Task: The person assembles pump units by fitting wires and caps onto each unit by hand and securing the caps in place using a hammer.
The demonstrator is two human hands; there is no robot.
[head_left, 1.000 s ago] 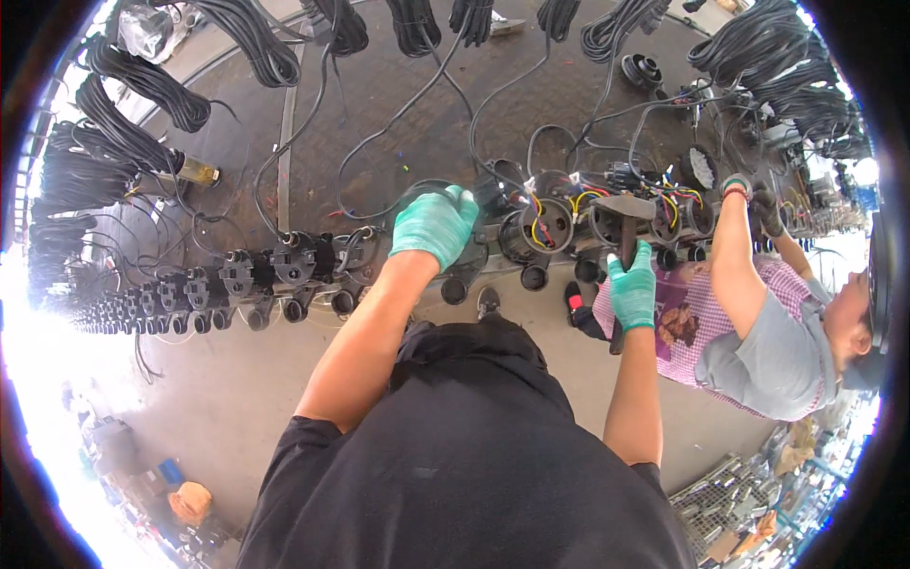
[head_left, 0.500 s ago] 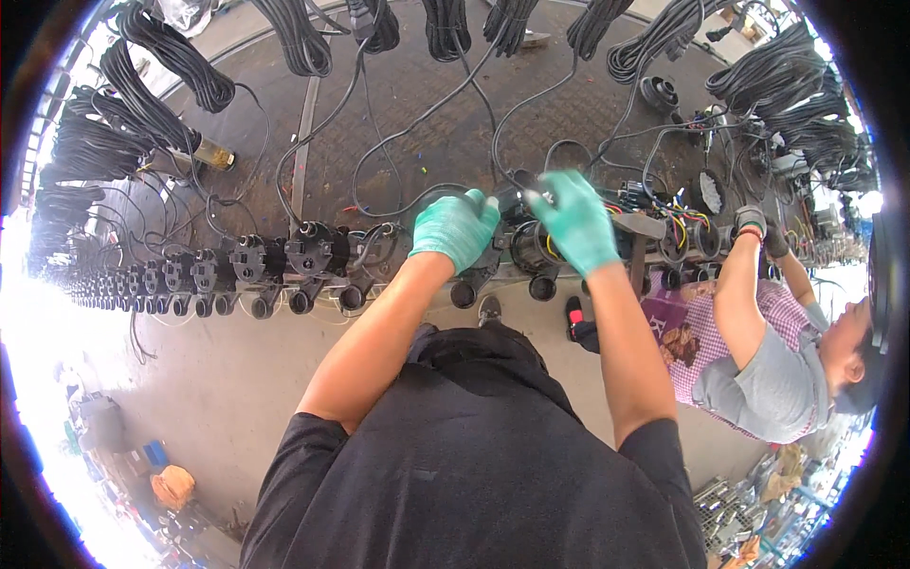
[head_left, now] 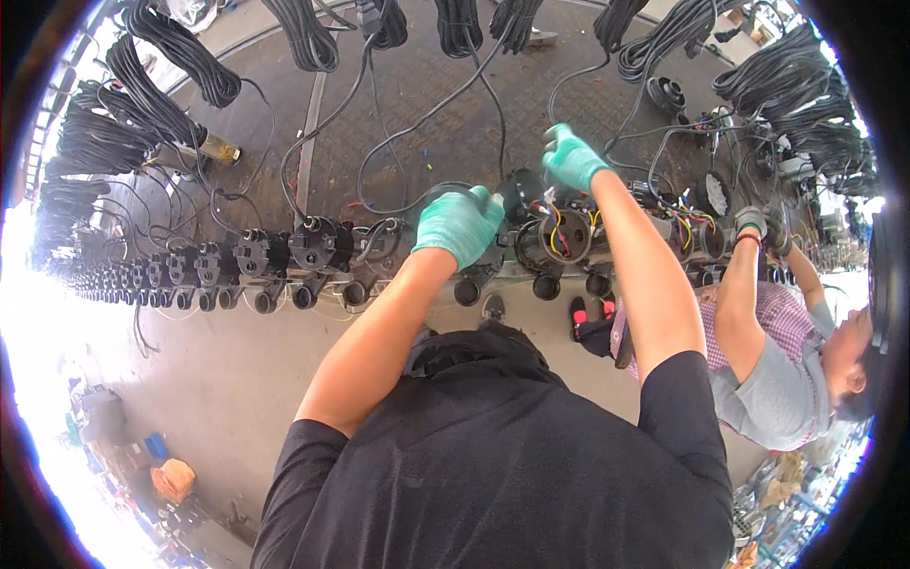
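My left hand (head_left: 460,226), in a green glove, is closed at the row of black housings; what its fingers grip is hidden. A looped black cable (head_left: 379,202) runs up to its fingertips. My right hand (head_left: 572,157), gloved alike, is raised above the tabletop with its fingers curled around a black cable (head_left: 552,100) that hangs from a coiled bundle. Below it stands an open round housing (head_left: 566,234) with red, yellow and blue wires inside. A dark round part (head_left: 518,192) lies between my hands.
Coiled black cable bundles (head_left: 460,27) line the far side of the dark table (head_left: 427,123). A row of capped black housings (head_left: 261,254) stretches left along the near edge. On the right, a co-worker's gloved hand (head_left: 751,222) is at more wired housings.
My right hand has moved up and away from the housings, and the cable at it has shifted right. The wired open housing below is now uncovered. My left hand stays almost in place.
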